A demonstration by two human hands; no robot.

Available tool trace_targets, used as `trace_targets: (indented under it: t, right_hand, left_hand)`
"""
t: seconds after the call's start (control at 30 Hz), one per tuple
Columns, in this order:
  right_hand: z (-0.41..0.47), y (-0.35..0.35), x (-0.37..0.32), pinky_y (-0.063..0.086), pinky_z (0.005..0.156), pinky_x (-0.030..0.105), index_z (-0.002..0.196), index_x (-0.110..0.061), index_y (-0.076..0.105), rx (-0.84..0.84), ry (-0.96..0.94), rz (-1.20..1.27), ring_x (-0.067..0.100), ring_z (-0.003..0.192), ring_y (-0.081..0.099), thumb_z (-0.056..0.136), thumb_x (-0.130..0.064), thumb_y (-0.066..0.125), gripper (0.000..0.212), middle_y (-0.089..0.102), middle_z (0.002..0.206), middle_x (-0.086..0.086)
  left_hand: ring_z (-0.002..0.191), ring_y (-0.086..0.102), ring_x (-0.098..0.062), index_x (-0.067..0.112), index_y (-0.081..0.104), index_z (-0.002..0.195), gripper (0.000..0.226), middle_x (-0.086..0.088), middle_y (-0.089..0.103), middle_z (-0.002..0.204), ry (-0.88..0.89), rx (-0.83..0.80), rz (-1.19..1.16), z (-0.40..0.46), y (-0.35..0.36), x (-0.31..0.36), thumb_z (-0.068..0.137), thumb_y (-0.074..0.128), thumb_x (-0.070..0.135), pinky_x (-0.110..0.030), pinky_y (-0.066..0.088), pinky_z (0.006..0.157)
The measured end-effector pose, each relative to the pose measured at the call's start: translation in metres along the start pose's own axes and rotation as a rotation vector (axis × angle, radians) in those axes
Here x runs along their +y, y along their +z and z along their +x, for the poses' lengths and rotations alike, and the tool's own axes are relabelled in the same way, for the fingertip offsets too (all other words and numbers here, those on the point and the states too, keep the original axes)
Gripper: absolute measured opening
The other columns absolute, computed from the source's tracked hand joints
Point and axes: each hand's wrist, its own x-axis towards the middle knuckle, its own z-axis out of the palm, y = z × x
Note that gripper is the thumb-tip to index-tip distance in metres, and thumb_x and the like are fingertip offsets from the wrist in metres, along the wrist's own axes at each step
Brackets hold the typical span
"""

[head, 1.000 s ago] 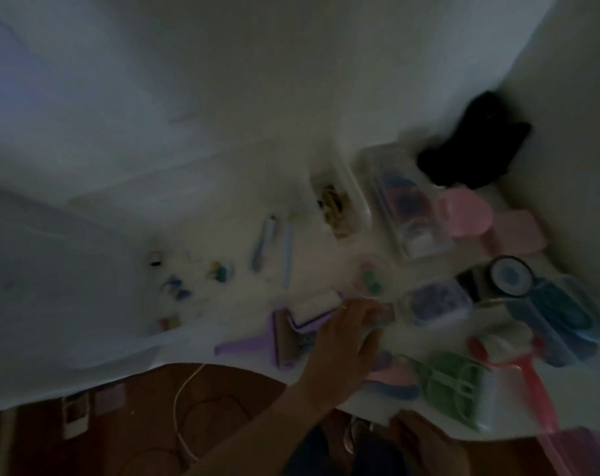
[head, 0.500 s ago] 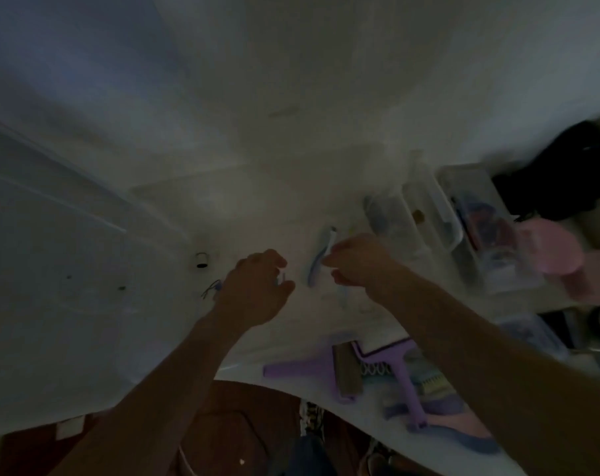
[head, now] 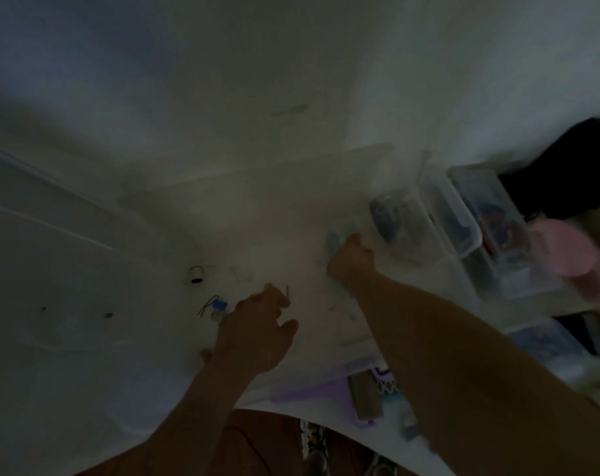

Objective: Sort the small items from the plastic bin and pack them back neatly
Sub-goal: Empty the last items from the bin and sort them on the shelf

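Note:
The view is dim and blurred. My left hand (head: 257,331) hovers over the white table (head: 137,338), fingers curled, pinching what looks like a thin dark pin (head: 287,291). Farther right, my right hand (head: 352,261) is a fist around a pale blue stick-like item (head: 333,240), right beside a clear plastic bin (head: 439,207) that holds dark small items. A small spool (head: 196,274) and a blue clip with a dark wire (head: 217,306) lie loose left of my left hand.
A second clear bin (head: 463,178) of mixed items sits at the right, with a pink cup (head: 549,249) and a black object (head: 566,166) beyond it. A purple lint roller (head: 322,393) lies at the near table edge between my arms.
Both hands have come up from the near edge to the table's middle. In the last half second my right hand carried the blue item right, toward the clear bin; my left hand barely shifted.

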Motion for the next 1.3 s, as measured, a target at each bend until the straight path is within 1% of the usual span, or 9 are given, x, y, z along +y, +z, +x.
trace_targets:
  t: [0.13,0.3,0.43,0.6,0.7,0.77,1.0,1.17,1.3]
  right_hand:
    - [-0.007,-0.021,-0.001,0.045,0.103,0.039,0.148,-0.002,0.023,-0.061,0.037,0.277,0.036,0.132,0.045,0.087,-0.029,0.071,0.083,0.042,0.146,0.019]
    - [-0.054,-0.060,-0.015,0.045,0.072,0.032,0.121,-0.009,0.043,-0.096,-0.266,0.256,0.028,0.099,0.058,0.069,-0.017,0.086,0.069,0.059,0.114,0.013]
    - [-0.108,-0.095,-0.013,0.043,0.060,0.024,0.117,-0.018,0.043,-0.178,-0.548,0.246,0.015,0.076,0.061,0.063,-0.024,0.092,0.073,0.061,0.085,-0.004]
    - [-0.146,-0.137,0.005,0.055,0.069,0.023,0.130,-0.029,0.051,-0.361,-0.438,0.545,0.010,0.085,0.069,0.072,-0.037,0.085,0.068,0.072,0.097,-0.004]
    - [-0.151,-0.152,0.020,0.054,0.076,0.024,0.122,-0.018,0.065,-0.337,-0.470,0.702,0.011,0.088,0.070,0.082,-0.025,0.078,0.043,0.074,0.097,0.000]
    - [-0.155,-0.162,0.027,0.056,0.081,0.029,0.106,-0.024,0.072,-0.221,-0.555,0.655,0.012,0.091,0.071,0.080,-0.020,0.080,0.027,0.075,0.096,-0.004]
    - [-0.181,-0.213,0.040,0.057,0.065,0.035,0.078,-0.026,0.063,0.157,-0.744,0.397,0.008,0.070,0.068,0.068,-0.019,0.086,0.026,0.070,0.074,-0.007]
    - [-0.219,-0.254,0.053,0.047,0.060,0.019,0.085,-0.025,0.063,0.208,-0.880,0.240,-0.002,0.065,0.062,0.073,-0.016,0.082,0.024,0.067,0.073,-0.014]
    - [-0.250,-0.272,0.071,0.052,0.065,0.017,0.102,-0.032,0.066,0.187,-0.943,0.220,0.003,0.078,0.066,0.070,-0.045,0.084,0.039,0.069,0.085,-0.013]
  left_hand:
    - [0.093,0.066,-0.020,0.026,0.062,0.098,0.023,0.005,0.068,0.097,-0.111,0.074,-0.307,0.016,0.005,0.000,0.082,0.076,0.035,-0.035,0.053,0.089]
    - [0.091,0.065,-0.018,0.016,0.058,0.122,0.053,-0.001,0.066,0.107,-0.364,0.016,-1.016,0.033,-0.012,0.041,0.080,0.078,0.043,-0.038,0.054,0.086]
    - [0.095,0.072,-0.024,0.015,0.067,0.116,0.043,-0.007,0.072,0.112,-0.256,0.070,-1.322,0.024,-0.021,0.059,0.083,0.075,0.041,-0.037,0.061,0.074]
    - [0.097,0.071,-0.022,0.013,0.069,0.114,0.023,-0.003,0.074,0.109,-0.063,0.081,-1.493,0.000,-0.035,0.069,0.091,0.066,0.014,-0.035,0.059,0.077]
    - [0.099,0.068,-0.020,0.018,0.067,0.116,0.026,0.000,0.071,0.116,-0.023,0.041,-1.525,-0.013,-0.043,0.077,0.093,0.061,0.009,-0.033,0.055,0.079]
    - [0.108,0.067,-0.024,0.017,0.063,0.126,0.035,-0.003,0.070,0.122,0.027,-0.003,-1.526,-0.022,-0.047,0.083,0.093,0.058,0.007,-0.034,0.055,0.081]
    - [0.097,0.068,-0.014,0.010,0.071,0.113,0.027,-0.001,0.074,0.104,0.242,0.068,-1.200,-0.055,-0.063,0.119,0.091,0.061,-0.002,-0.028,0.053,0.075]
    - [0.086,0.069,-0.001,0.004,0.071,0.104,0.015,0.002,0.076,0.093,0.519,0.384,-0.919,-0.086,-0.076,0.159,0.089,0.068,0.004,-0.015,0.051,0.075]
    - [0.080,0.072,-0.013,0.004,0.075,0.093,0.009,-0.006,0.077,0.085,0.623,0.443,-0.894,-0.109,-0.067,0.182,0.087,0.070,0.000,-0.019,0.053,0.074]
